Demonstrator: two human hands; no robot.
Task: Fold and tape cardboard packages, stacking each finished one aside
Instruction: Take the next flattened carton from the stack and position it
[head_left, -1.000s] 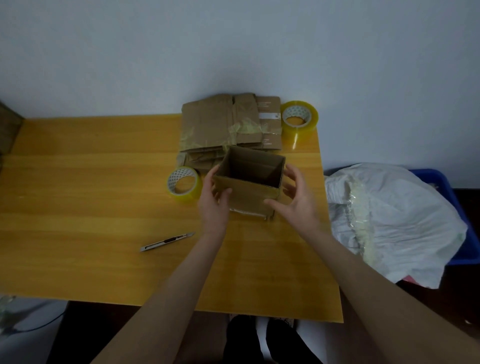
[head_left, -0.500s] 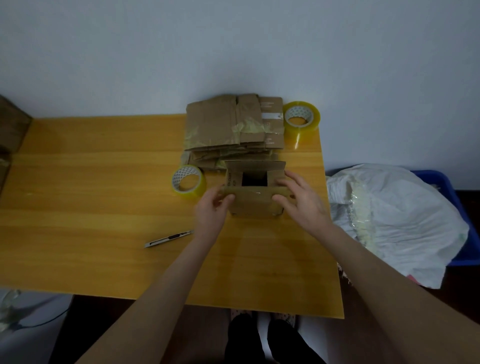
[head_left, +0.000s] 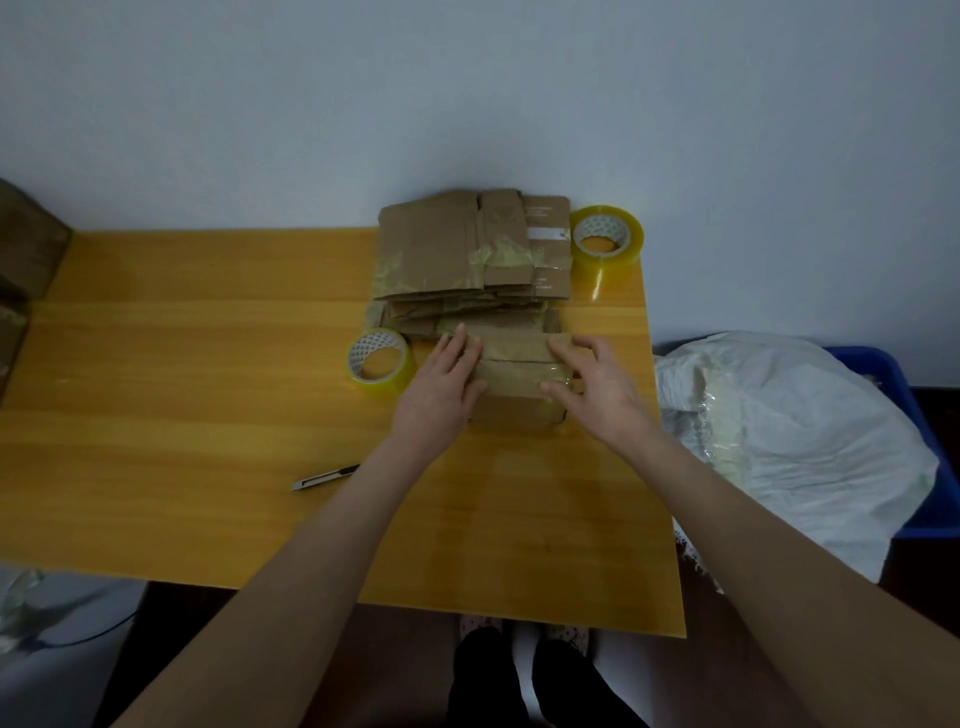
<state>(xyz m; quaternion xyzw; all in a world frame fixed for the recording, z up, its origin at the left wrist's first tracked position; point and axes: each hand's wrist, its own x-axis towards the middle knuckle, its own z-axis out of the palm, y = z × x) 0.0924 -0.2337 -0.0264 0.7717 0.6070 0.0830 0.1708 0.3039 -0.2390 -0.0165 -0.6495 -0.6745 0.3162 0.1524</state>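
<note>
Cardboard box (head_left: 519, 374): on the table (head_left: 208, 395) near its right edge, just in front of the flattened cardboard stack (head_left: 457, 249). Your left hand (head_left: 441, 387) and right hand (head_left: 600, 389) press its closed flaps, each grip apart, fingers straight. Tape roll (head_left: 380, 362): just left of the box. Utility knife (head_left: 324, 477): nearer you, left.

Yellow table (head_left: 208, 389): cardboard stack (head_left: 457, 249), box (head_left: 519, 376), near tape roll (head_left: 380, 364), far tape roll (head_left: 607, 236), probably cutter (head_left: 324, 477).

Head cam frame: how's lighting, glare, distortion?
Head view: dim, flat light; soft shadow on the wall above the flattened cardboard stack; faint sheen on the taped box; wide-angle stretch toward the frame's edges; slightly soft overall, no obvious motion smear.
</note>
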